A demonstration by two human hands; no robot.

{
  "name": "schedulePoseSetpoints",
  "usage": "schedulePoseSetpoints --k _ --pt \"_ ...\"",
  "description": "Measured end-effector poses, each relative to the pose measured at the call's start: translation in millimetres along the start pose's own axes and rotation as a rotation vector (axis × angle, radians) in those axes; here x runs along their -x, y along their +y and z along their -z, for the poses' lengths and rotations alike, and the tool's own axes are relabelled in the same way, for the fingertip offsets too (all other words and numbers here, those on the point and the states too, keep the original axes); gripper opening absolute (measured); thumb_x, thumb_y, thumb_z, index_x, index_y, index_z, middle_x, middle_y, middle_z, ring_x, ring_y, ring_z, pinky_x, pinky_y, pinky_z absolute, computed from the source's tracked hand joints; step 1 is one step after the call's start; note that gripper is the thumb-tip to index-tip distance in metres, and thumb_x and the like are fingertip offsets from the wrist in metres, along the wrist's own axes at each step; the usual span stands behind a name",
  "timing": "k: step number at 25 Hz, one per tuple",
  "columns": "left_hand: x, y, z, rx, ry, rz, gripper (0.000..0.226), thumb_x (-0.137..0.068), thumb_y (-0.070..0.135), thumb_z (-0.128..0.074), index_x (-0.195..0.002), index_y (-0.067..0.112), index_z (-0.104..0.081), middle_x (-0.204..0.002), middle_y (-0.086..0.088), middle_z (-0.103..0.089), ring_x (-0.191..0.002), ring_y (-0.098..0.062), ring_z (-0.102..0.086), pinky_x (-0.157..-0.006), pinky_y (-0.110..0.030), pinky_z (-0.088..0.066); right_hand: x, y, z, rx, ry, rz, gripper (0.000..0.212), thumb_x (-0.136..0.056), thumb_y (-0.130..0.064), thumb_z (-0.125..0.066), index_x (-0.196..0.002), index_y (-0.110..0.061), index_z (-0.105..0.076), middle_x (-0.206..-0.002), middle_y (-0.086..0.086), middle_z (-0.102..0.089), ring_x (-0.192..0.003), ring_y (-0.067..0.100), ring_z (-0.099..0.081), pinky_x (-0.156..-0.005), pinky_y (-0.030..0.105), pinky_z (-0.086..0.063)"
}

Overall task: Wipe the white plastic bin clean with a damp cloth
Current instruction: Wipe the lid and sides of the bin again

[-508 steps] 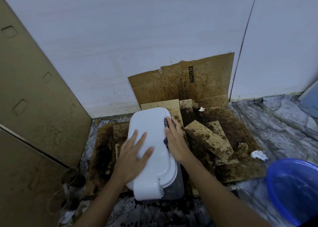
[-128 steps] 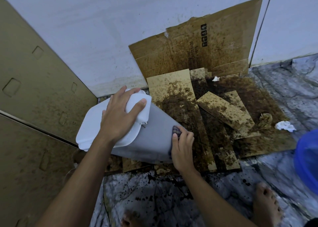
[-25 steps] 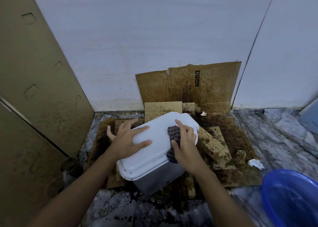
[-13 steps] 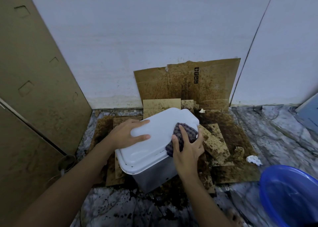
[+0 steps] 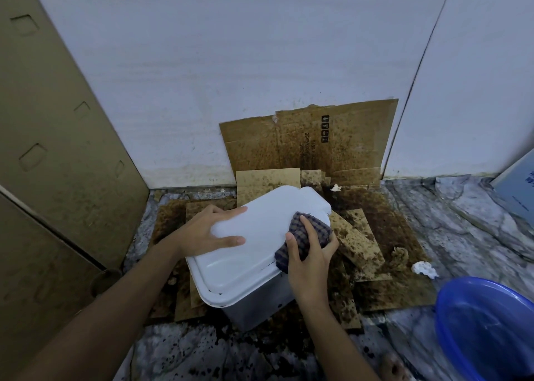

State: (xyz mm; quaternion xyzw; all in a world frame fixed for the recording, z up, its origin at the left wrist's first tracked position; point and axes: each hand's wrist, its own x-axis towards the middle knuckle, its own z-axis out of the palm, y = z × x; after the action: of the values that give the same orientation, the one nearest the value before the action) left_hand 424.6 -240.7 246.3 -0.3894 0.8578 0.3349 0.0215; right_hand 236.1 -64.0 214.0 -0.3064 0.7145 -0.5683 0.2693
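The white plastic bin (image 5: 248,262) stands upright on stained cardboard in the middle of the floor, its white lid closed on top. My left hand (image 5: 211,230) lies flat on the lid's left side, fingers spread, pressing it down. A dark checked cloth (image 5: 310,233) is bunched at the lid's right edge. My right hand (image 5: 307,253) grips that cloth and presses it against the lid's rim and the bin's right side.
Stained cardboard sheets (image 5: 361,236) cover the floor and one leans on the white wall (image 5: 306,143). A blue basin (image 5: 488,328) sits at the lower right. A crumpled white tissue (image 5: 424,269) lies beside it. Brown panels (image 5: 57,155) stand on the left.
My right hand has slid the cloth from the top of the lid to its right edge, curling over the rim. My left hand stays on the lid.
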Motion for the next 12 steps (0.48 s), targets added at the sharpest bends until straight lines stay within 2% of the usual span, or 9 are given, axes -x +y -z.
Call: schedulePoseSetpoints --k 4,7,9,12 --pt "12.8 3.0 -1.4 0.125 0.023 0.005 0.08 -0.067 0.086 -0.063 -0.14 0.069 -0.035 -0.125 0.017 -0.038 -0.118 -0.001 -0.041 -0.093 -0.023 -0.042 -3.9 1.9 6.9 -0.024 -0.016 0.036 0.043 -0.098 -0.039 -0.06 -0.139 -0.039 -0.053 -0.159 -0.013 -0.005 -0.143 0.017 -0.029 -0.112 0.035 -0.038" --pt "24.5 1.7 -8.7 0.174 0.064 0.012 0.084 -0.061 0.092 -0.061 -0.138 0.071 -0.035 -0.125 0.015 -0.04 -0.119 0.001 -0.039 -0.102 -0.028 -0.042 -18.6 3.1 13.4 -0.004 -0.088 0.075 0.043 -0.098 -0.039 -0.059 -0.141 -0.035 -0.054 -0.158 -0.014 -0.008 -0.138 0.012 -0.029 -0.113 0.033 -0.036" --pt "31.5 1.0 -17.9 0.2 0.121 0.028 0.085 -0.061 0.094 -0.058 -0.139 0.07 -0.034 -0.124 0.013 -0.041 -0.121 -0.001 -0.039 -0.107 -0.033 -0.043 -33.8 2.8 18.3 0.035 -0.16 0.137 0.045 -0.098 -0.041 -0.058 -0.142 -0.033 -0.054 -0.159 -0.01 -0.011 -0.141 0.014 -0.029 -0.115 0.033 -0.035" --pt "44.4 9.9 -35.9 0.26 0.242 0.105 0.093 -0.06 0.096 -0.055 -0.144 0.064 -0.033 -0.122 0.012 -0.04 -0.121 -0.004 -0.039 -0.105 -0.034 -0.044 -57.9 -4.3 24.7 0.067 -0.27 0.217 0.044 -0.098 -0.039 -0.058 -0.142 -0.031 -0.055 -0.153 -0.005 -0.022 -0.14 0.016 -0.034 -0.116 0.032 -0.037"
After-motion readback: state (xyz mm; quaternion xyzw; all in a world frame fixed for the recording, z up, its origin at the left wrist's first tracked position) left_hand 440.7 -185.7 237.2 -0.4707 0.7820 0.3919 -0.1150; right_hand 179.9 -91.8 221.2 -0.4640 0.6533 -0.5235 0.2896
